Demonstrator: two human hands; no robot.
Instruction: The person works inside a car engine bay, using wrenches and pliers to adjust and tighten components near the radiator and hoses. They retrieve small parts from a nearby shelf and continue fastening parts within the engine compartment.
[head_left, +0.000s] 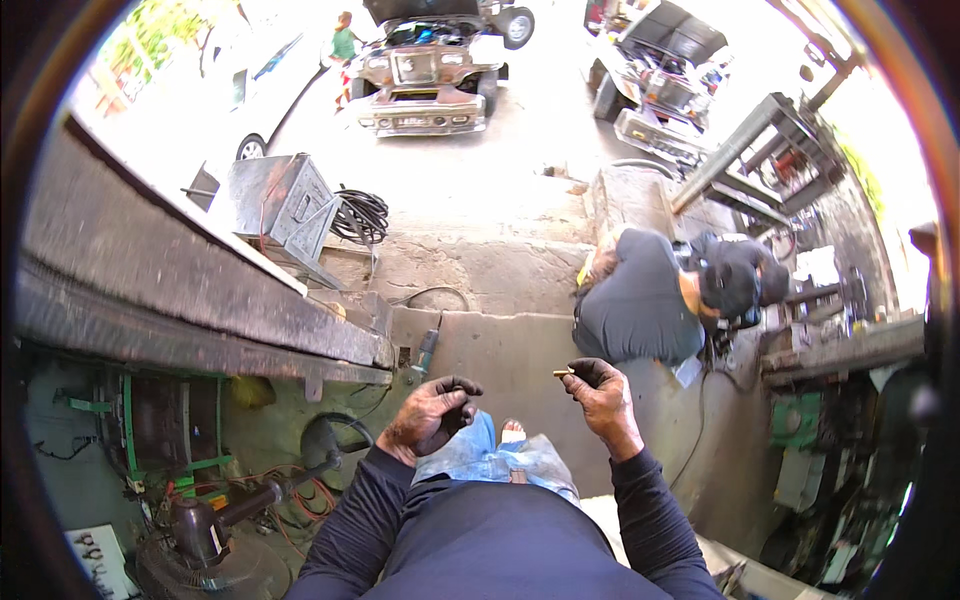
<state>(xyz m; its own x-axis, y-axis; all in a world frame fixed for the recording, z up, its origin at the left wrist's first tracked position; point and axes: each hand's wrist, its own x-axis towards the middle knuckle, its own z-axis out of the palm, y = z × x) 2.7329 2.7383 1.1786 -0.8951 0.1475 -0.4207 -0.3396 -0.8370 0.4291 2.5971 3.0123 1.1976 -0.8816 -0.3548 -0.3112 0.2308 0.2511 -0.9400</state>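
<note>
My right hand is raised in front of my body, thumb and fingertips pinching a small brass-coloured pin-like piece. The piece points left, toward my other hand. Across a gap, my left hand is held with its fingers curled in and the thumb against them. Whether something small sits in those fingers is hidden. Dark grime covers the fingertips of both hands. Just beyond my left hand, a teal-bodied angle grinder lies on the floor with its cord running away.
A co-worker crouches at the right. A metal box and coiled black cable stand ahead left, beside a long wooden beam. A fan is at lower left. Vehicles with raised hoods stand outside; a press frame is right.
</note>
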